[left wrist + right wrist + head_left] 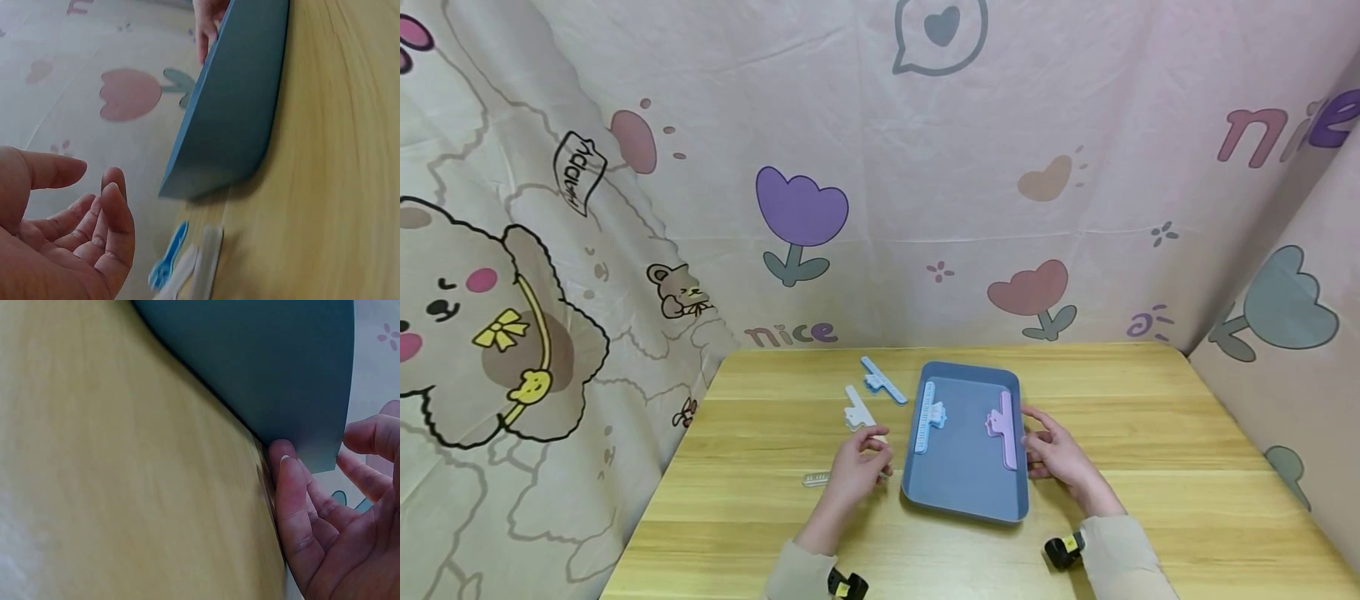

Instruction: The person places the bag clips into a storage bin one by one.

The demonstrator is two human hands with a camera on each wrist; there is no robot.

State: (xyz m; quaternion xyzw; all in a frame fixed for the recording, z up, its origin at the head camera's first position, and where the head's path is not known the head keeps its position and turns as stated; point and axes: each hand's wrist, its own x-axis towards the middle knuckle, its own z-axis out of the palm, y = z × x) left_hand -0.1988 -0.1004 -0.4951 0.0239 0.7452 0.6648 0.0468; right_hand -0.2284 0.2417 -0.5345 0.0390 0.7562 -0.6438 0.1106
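Note:
A blue-grey tray (966, 487) holds a light blue bag clip (925, 417) along its left side and a lilac bag clip (1008, 429) along its right. My left hand (856, 465) hovers left of the tray, fingers loosely bent, with nothing in its grasp. Partly behind it lie a white bag clip (859, 404) and a pale, see-through clip (815, 479); another blue bag clip (883, 381) lies farther back. At the tray's right side, my right hand (1056, 450) touches the outer wall. In the right wrist view, its fingertips (284, 453) meet the tray's lower edge.
Everything stands on a wooden table (1120, 392). A printed curtain (925, 167) hangs behind the table and along both sides. Each wrist carries a small black camera, such as the right one (1063, 552).

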